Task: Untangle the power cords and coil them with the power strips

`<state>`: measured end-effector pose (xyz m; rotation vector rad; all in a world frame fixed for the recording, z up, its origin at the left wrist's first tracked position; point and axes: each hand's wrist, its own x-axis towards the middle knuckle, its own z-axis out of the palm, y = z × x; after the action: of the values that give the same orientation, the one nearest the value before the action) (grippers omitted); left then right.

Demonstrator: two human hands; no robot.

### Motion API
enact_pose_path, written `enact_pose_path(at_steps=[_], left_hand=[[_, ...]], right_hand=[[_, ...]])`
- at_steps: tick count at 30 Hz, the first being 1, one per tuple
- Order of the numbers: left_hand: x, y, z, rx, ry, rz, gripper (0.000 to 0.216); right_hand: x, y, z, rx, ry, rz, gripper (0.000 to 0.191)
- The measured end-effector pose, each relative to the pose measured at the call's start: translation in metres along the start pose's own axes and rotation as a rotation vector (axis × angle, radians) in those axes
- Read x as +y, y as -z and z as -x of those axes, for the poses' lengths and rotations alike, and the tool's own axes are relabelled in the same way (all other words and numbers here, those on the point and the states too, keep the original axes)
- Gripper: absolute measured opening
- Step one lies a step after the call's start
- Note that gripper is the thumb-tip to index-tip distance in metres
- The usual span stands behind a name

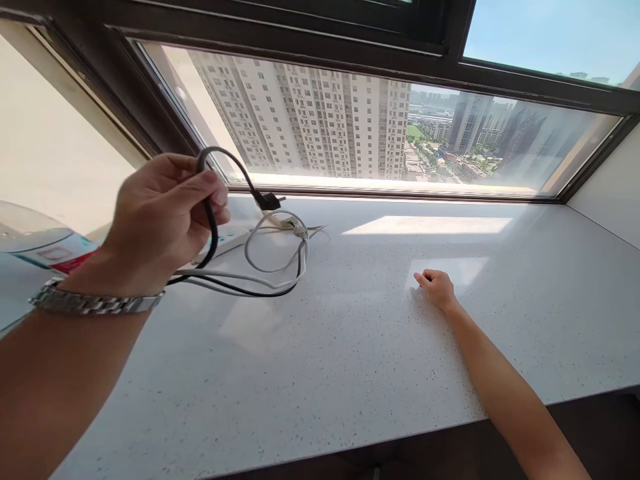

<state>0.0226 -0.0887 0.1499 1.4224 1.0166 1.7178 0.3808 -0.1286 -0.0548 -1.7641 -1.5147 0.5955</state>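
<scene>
left hand (160, 220): clamped on the black cable (235, 163), held up just above the power strip (227, 241)
right hand (436, 288): empty, resting on the counter (375, 333), well right of the strip
step: looks like sorting cables
next: go slow imo, the white cable (273, 250) loops alongside it

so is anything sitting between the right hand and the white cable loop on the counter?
Nothing visible. Only bare counter lies between the right hand and the white cable loop. The left hand holds the black cable raised on the loop's far side.
</scene>
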Motion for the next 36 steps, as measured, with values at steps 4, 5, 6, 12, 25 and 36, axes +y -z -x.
enact_pose_path(at_steps=[4,5,6,12,25,36], left_hand=[[0.020,-0.016,0.011,-0.223,-0.022,0.051,0.021],[0.022,-0.021,0.013,-0.296,0.016,0.029,0.023],[0.023,-0.027,0.016,-0.364,0.064,0.002,0.025],[0.002,-0.070,0.035,-0.599,0.237,-0.031,0.033],[-0.062,-0.079,0.086,-0.983,0.286,-0.214,0.034],[-0.086,0.003,0.167,-0.926,-0.718,-0.878,0.020]], right_hand=[[-0.007,-0.002,0.002,0.046,0.038,-0.155,0.045],[-0.013,-0.003,0.005,0.065,0.064,-0.217,0.044],[-0.021,-0.004,0.008,0.084,0.100,-0.275,0.043],[-0.090,-0.024,0.036,-0.162,0.523,-0.387,0.044],[-0.072,-0.048,0.051,-0.231,0.538,-0.483,0.037],[-0.073,-0.051,0.057,-0.116,0.279,-0.587,0.013]])
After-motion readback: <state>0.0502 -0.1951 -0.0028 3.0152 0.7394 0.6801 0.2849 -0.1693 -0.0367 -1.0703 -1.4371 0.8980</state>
